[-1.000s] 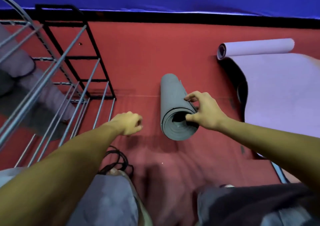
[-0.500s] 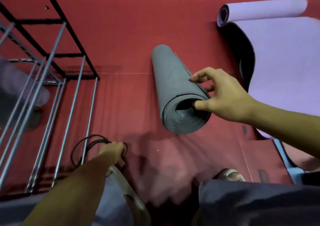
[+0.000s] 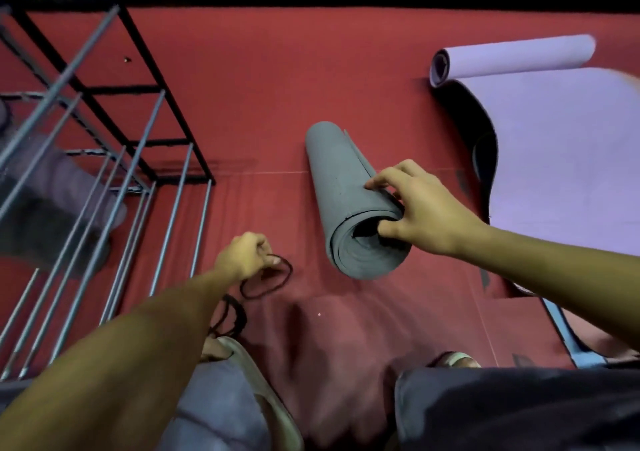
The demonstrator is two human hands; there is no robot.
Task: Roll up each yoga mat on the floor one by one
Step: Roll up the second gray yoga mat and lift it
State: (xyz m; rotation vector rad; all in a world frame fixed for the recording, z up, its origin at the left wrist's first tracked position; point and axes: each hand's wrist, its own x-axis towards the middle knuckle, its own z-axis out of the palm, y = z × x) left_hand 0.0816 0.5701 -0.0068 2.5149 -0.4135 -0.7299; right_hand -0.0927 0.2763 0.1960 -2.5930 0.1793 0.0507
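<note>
On the red floor (image 3: 242, 80), centre of view: grey yoga mat (image 3: 341, 180) fully rolled, lying beside the half-unrolled purple mat (image 3: 554, 146). Right hand (image 3: 420, 213) grips the roll's near end, thumb in the core, fingers curled over the outer flap. Left hand (image 3: 244, 256) pinches a black elastic loop (image 3: 268, 279); possibly a second loop below, view blurred. Judged step: banding the roll. Keep the flap pinned, stretch the loop wide, slip it over the near end without letting the coil loosen.
</note>
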